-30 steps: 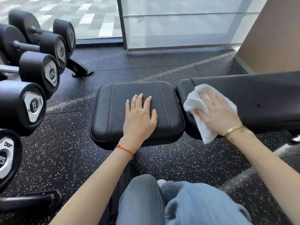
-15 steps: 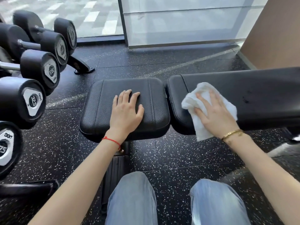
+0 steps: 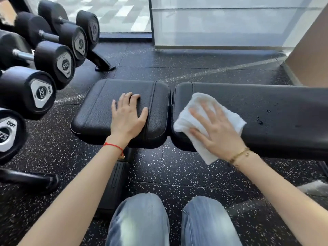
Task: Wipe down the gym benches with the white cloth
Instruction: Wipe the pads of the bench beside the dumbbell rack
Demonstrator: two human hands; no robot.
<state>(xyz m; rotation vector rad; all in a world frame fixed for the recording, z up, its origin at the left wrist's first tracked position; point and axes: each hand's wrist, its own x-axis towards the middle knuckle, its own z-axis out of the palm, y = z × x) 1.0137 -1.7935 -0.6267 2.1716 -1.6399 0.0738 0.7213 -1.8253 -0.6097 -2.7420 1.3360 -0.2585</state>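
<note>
The white cloth [image 3: 204, 121] lies spread under your flat, splayed right hand [image 3: 217, 132] at the near end of the long back pad [image 3: 266, 110], whose dark specks [image 3: 260, 120] farther along remain unwiped, while your open left hand [image 3: 126, 118] just braces on the seat pad [image 3: 99, 110].

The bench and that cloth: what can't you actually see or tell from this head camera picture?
- Long pad: cut off by the right edge, so its length is unknown.
- Pad surface under the white cloth and right hand: covered.
- Seat pad under the left hand: hidden.
- Bench frame: mostly hidden beneath the pads.
- Nearest dumbbell: cut by the left edge.
</note>
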